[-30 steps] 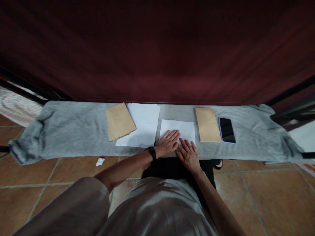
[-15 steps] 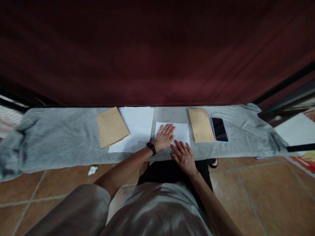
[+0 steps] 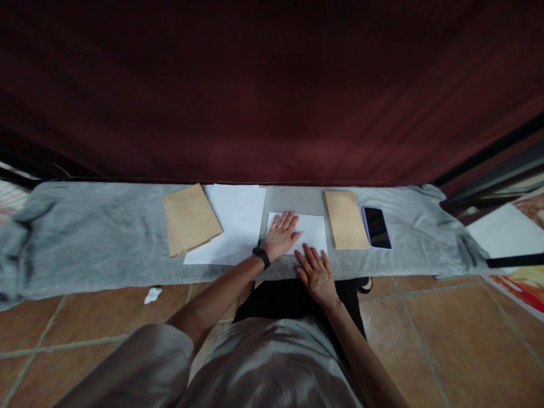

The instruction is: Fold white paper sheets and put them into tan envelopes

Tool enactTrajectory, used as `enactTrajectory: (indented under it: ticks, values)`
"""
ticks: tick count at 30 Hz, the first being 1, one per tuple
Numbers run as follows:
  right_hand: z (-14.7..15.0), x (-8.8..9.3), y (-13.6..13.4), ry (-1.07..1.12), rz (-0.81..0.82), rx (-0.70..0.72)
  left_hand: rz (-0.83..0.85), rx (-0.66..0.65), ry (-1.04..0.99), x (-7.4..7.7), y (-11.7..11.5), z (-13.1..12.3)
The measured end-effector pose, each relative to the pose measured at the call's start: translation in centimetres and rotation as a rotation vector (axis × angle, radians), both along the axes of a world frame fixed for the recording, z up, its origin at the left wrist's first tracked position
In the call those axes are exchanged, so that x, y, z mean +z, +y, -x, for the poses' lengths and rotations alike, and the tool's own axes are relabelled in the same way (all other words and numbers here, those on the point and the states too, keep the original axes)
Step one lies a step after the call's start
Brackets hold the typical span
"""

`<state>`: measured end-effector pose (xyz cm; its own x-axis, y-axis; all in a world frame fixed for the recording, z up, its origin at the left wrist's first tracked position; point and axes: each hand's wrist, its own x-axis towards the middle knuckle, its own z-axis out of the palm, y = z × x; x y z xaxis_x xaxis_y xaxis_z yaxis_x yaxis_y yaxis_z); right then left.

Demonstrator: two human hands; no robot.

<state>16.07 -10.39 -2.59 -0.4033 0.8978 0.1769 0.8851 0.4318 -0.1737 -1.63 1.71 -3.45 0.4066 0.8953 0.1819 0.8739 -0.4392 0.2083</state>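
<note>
You are working over a small white sheet (image 3: 313, 231) that is lying flat on the grey cloth (image 3: 106, 232), roughly square to the bench edge in front of your lap. It is looking like plain paper, so expect it to be handling as something next to weightless, thin and bendy, easily creased and prone to sliding under a dry palm; whether it is folded or single, you cannot tell from here. Its far edge and far right corner are lying bare, and those are likely offering the cleanest pinch — fingertips under the rim, not a squeeze across the middle. As for position, the sheet is sitting directly beneath your left hand (image 3: 281, 235), which is resting palm down with fingers spread over its left half, holding it from above and gripping nothing. Your right hand (image 3: 315, 275) is lying open too, fingers slightly apart and closed on nothing, its fingertips meeting the sheet's near edge while the palm is staying nearer your body. To the left, a larger white paper (image 3: 240, 209) is lying partly under a pile of brown envelopes (image 3: 193, 221); to the right, a brown packet (image 3: 346, 221) is lying just beside the sheet — with a phone (image 3: 377, 228) beyond it.
</note>
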Motion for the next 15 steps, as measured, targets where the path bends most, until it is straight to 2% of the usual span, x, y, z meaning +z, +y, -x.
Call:
enactTrajectory:
  ticks: [6,10,12,15]
  values:
    - [0.2,-0.1,-0.3,-0.009,-0.026,-0.044,0.024,0.038,0.044,0.3,0.1,0.8]
    - [0.3,-0.1,-0.5,-0.016,-0.023,-0.064,0.000,0.065,0.019,0.4,-1.0,1.4]
    - [0.3,-0.2,-0.5,-0.013,-0.018,-0.067,-0.018,0.018,0.019,0.5,-2.2,1.8]
    - [0.3,-0.5,-0.4,0.002,-0.008,-0.071,-0.033,-0.124,0.033,0.8,-4.3,2.3]
